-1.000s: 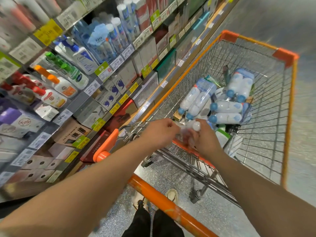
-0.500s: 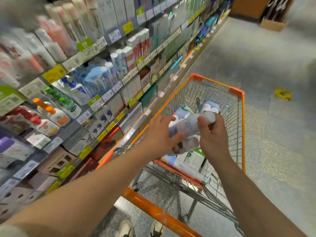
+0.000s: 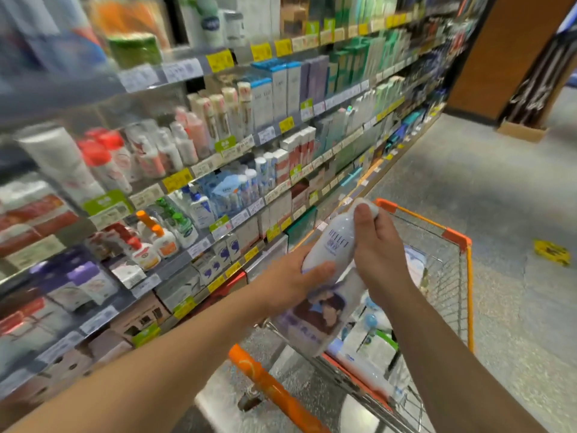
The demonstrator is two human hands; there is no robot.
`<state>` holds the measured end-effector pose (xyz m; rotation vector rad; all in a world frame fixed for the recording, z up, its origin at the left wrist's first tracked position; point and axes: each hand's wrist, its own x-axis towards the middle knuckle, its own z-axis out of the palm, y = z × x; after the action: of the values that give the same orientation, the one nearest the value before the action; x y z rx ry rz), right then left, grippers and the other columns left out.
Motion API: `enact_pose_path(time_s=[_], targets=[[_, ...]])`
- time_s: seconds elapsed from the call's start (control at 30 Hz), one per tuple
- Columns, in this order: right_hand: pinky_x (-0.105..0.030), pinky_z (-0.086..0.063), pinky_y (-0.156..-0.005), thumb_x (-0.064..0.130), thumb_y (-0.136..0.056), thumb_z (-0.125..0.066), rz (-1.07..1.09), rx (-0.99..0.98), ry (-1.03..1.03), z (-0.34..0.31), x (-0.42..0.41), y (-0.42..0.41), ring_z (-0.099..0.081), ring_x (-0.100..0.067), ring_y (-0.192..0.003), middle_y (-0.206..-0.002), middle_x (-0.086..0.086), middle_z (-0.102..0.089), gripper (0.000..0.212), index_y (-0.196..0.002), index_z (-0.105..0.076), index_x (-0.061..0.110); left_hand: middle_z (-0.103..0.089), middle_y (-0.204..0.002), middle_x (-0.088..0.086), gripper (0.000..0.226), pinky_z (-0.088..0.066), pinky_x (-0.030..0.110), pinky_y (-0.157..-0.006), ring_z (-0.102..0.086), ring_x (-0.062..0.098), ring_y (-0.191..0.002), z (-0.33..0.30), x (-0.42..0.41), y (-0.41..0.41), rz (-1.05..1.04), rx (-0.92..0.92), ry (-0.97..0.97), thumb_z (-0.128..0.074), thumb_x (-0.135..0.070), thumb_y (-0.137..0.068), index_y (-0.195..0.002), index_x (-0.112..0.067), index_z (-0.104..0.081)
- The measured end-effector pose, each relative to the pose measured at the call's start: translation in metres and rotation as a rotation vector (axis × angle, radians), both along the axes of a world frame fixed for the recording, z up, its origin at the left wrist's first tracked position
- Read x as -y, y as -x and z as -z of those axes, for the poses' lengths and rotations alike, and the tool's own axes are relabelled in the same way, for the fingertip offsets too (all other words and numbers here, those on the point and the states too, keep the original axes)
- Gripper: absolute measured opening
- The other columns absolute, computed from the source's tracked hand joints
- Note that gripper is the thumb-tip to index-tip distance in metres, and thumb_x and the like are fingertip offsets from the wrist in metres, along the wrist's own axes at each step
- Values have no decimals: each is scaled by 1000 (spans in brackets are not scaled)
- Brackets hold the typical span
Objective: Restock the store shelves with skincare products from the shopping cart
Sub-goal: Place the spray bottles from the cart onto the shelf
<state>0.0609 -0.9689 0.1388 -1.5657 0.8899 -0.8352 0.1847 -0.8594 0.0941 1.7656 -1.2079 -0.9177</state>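
I hold a pale lavender bottle (image 3: 335,237) with blue lettering, tilted, above the orange wire shopping cart (image 3: 456,239). My left hand (image 3: 290,284) grips its lower end, fingers curled round it. My right hand (image 3: 379,245) grips its upper part, thumb near the cap. Under the bottle hangs a clear printed wrapper (image 3: 315,317) attached to it. More white and blue skincare bottles (image 3: 371,339) lie in the cart. The store shelves (image 3: 218,164) full of skincare products run along my left.
Price tags (image 3: 178,179) line the shelf edges. The cart's orange handle (image 3: 268,385) is close below my arms. A yellow object (image 3: 551,252) lies on the grey floor to the right. A cardboard box (image 3: 520,129) stands at the aisle's far end by a brown wall.
Both hands lifted the bottle out of the cart and raised it. My view swung up from the cart toward the shelves.
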Motion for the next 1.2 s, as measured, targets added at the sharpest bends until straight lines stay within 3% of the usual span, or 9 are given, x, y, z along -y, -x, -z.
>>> enact_pose_path(time_s=[0.17,0.27,0.33,0.43,0.6,0.73,1.0,1.1,1.2], targets=[[-45,-59,-89,80,-75,-46,-212,2,-41,-19,-28,-46,-70,-15,-98,-106,5,-70,54,-103,-62,36,-73,-84,-20,53,-51,16,-62,-64,-3,-66,-9,-48,-20,-228,-60,95,-51,-82,-79,-106,-38,-61],[-52,-59,-92,87,-77,-48,-329,4,-94,-28,-49,-75,-72,-20,-101,-110,3,-73,62,-111,-64,38,-75,-92,-7,56,-54,29,-68,-70,10,-74,-12,-81,-35,-372,-96,119,-53,-85,-81,-108,-37,-64],[-52,-60,-91,79,-85,-47,-388,49,-139,-34,-66,-93,-74,-22,-101,-110,0,-75,53,-114,-65,38,-75,-98,-7,61,-56,37,-76,-71,14,-84,-17,-103,-49,-453,-95,125,-49,-89,-77,-111,-40,-64],[-48,-59,-86,68,-97,-43,-466,86,-148,-40,-94,-118,-74,-21,-101,-108,0,-77,45,-120,-66,37,-74,-90,-18,62,-54,34,-74,-70,4,-79,-36,-139,-70,-572,-93,206,-47,-88,-72,-103,-39,-66],[-43,-57,-80,77,-87,-35,-656,33,-146,-47,-147,-154,-73,-23,-105,-115,0,-75,62,-129,-62,40,-78,-101,-3,57,-57,57,-93,-75,23,-93,-65,-198,-110,-757,-200,335,-56,-82,-77,-108,-36,-70],[-37,-57,-82,79,-84,-35,-810,-28,-118,-57,-195,-188,-73,-20,-108,-117,2,-76,72,-131,-65,34,-79,-105,2,70,-57,61,-93,-76,28,-96,-85,-245,-141,-895,-267,410,-61,-84,-72,-115,-30,-69],[-44,-62,-83,39,-105,-54,-980,-65,-6,-71,-282,-245,-75,-21,-95,-105,-1,-77,22,-119,-65,26,-78,-103,8,70,-57,63,-90,-76,32,-94,-113,-334,-184,-1009,-247,513,-60,-81,-78,-114,-21,-71],[-51,-61,-90,36,-104,-59,-1012,-33,15,-72,-308,-264,-75,-25,-99,-107,-3,-78,16,-117,-66,28,-78,-103,8,73,-57,65,-89,-75,34,-96,-118,-361,-198,-1031,-218,528,-60,-87,-75,-111,-24,-71],[-46,-61,-88,38,-102,-63,-1055,-3,3,-74,-331,-282,-75,-25,-102,-111,-2,-77,20,-119,-65,28,-78,-103,10,69,-55,66,-91,-75,36,-97,-121,-384,-210,-1066,-224,562,-61,-88,-72,-105,-28,-73]])
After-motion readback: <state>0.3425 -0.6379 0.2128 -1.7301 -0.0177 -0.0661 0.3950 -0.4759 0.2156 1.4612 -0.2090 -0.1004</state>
